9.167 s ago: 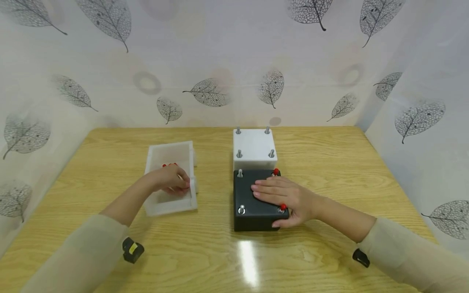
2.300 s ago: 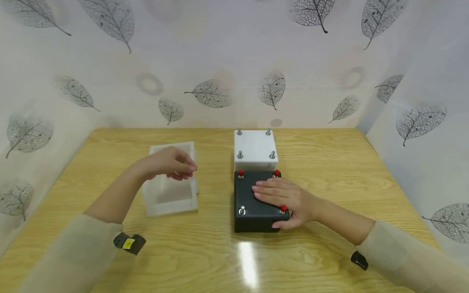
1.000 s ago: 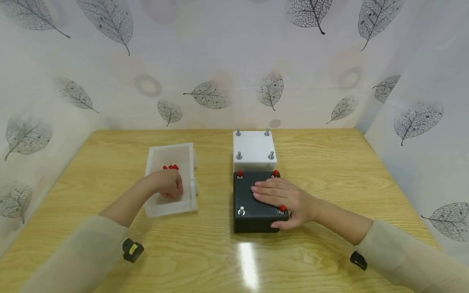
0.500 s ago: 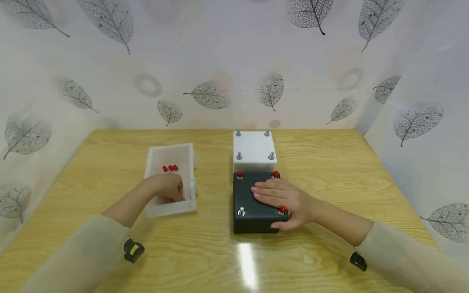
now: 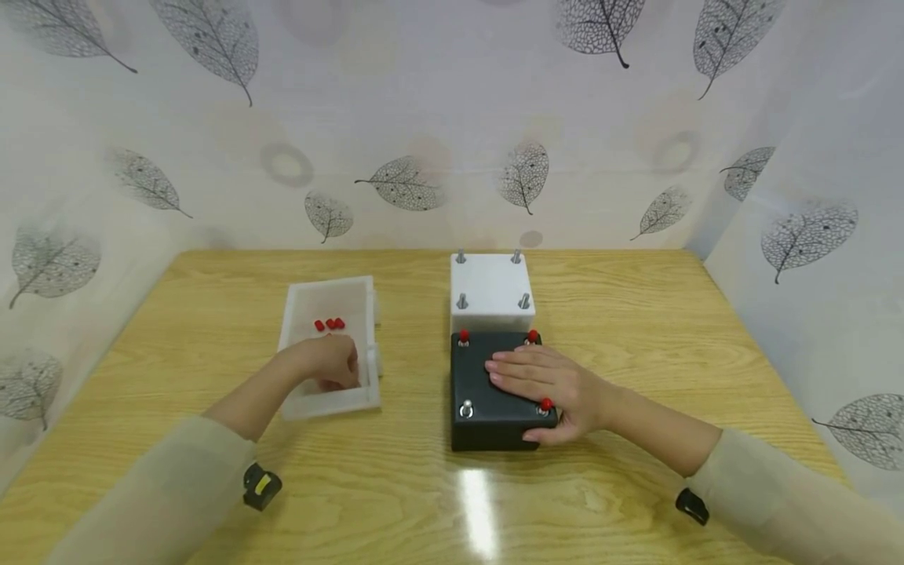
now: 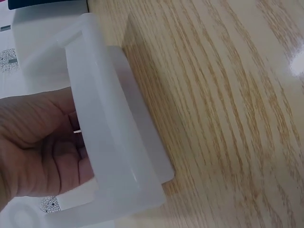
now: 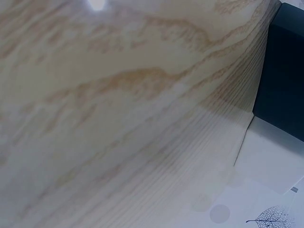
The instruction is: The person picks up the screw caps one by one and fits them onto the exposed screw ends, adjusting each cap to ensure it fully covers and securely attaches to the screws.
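Observation:
In the head view my left hand (image 5: 330, 361) reaches into the white plastic tray (image 5: 374, 333), fingers curled down near its front right corner. The tray wall hides those fingertips in the left wrist view, so I cannot tell whether they pinch anything. Several small red caps (image 5: 330, 323) lie in the tray, beyond the hand. My right hand (image 5: 554, 384) rests on the black box (image 5: 487, 431), its straight fingers across the top and thumb at the front right edge. Red caps cover three of the box's toggle switches; the front left toggle switch (image 5: 466, 408) shows bare metal.
Directly behind the black box stands a white box (image 5: 490, 278) with bare metal toggle switches at its corners. Both boxes and the tray sit on a wooden table (image 5: 395, 486). A leaf-patterned curtain (image 5: 452, 118) closes off the back and sides.
The back left toggle switch, bare 9 seconds ago, now carries a red cap. My left hand has lowered from above the tray into its front part. My right hand stays put.

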`<state>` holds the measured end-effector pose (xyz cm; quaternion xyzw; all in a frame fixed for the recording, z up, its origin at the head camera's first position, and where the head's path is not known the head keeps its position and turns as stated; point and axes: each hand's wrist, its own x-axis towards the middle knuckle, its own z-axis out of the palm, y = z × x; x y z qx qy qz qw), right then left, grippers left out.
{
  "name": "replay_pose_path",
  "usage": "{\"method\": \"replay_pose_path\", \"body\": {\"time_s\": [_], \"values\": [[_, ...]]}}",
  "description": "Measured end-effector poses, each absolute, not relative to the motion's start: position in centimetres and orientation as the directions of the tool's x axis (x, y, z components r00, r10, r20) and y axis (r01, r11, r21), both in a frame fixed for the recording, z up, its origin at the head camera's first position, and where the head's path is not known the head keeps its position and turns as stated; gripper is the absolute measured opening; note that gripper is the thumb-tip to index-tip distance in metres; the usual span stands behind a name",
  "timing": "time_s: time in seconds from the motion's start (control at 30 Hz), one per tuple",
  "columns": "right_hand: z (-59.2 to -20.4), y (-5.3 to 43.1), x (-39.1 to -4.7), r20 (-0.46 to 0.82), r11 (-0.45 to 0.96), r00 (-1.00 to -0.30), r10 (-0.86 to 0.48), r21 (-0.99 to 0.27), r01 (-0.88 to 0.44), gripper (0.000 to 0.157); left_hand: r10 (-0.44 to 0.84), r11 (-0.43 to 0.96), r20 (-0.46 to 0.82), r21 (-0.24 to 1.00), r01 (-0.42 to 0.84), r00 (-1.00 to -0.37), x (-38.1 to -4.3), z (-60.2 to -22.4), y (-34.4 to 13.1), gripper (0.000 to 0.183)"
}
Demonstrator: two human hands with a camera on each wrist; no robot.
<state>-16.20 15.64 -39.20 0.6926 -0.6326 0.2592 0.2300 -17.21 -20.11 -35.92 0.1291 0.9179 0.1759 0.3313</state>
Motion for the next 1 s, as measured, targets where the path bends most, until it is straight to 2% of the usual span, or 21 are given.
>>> {"method": "replay_pose_path", "body": {"time_s": [0.17, 0.37, 0.53, 0.83, 1.0], "values": [[-39.3, 15.7, -16.1, 0.649, -0.088, 0.061, -0.758, -0.009, -0.996, 0.064, 0.358, 0.877, -0.530, 0.473, 0.082, -0.768, -17.3, -35.5, -20.0, 0.009], [-39.3, 15.7, -16.1, 0.650, -0.085, 0.058, -0.758, -0.010, -0.996, 0.064, 0.375, 0.879, -0.503, 0.460, 0.127, -0.778, -17.3, -35.5, -20.1, 0.010], [-39.3, 15.7, -16.1, 0.652, -0.080, 0.057, -0.756, -0.005, -0.997, 0.063, 0.356, 0.868, -0.547, 0.494, 0.051, -0.758, -17.4, -35.9, -20.2, 0.007], [-39.3, 15.6, -16.2, 0.664, -0.092, 0.065, -0.745, -0.006, -0.996, 0.063, 0.348, 0.844, -0.564, 0.537, -0.012, -0.749, -17.7, -36.7, -20.4, 0.006], [-39.3, 15.6, -16.2, 0.662, -0.095, 0.065, -0.747, -0.010, -0.995, 0.063, 0.379, 0.827, -0.595, 0.561, -0.029, -0.708, -17.9, -36.2, -20.6, 0.009]]}}
